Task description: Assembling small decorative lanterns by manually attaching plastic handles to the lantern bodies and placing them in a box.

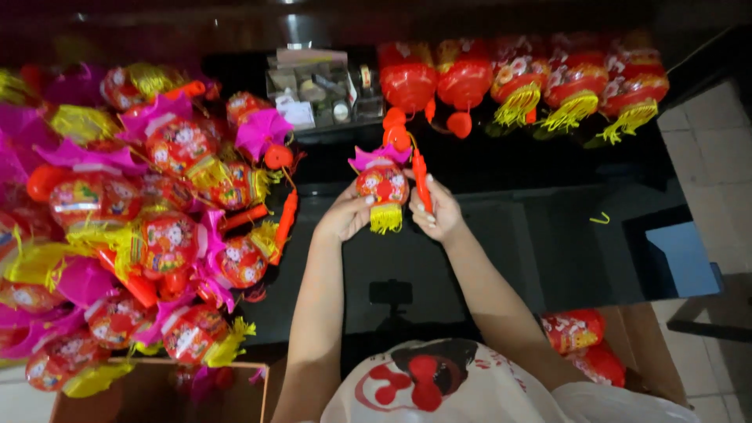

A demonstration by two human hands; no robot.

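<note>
Together, a small red paper lantern with pink top and yellow fringe (pixel 381 188) is gripped by both hands, left hand (pixel 345 215) and right hand (pixel 435 211) closed around it, above the dark tabletop (pixel 548 235).

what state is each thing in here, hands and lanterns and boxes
left hand: gripping the small red toy lantern.
right hand: holding the orange stick.
small red toy lantern: held up over the black table, yellow fringe hanging.
orange stick: upright beside the lantern.
heap of finished lanterns: piled at left.
cardboard box: open.
</note>
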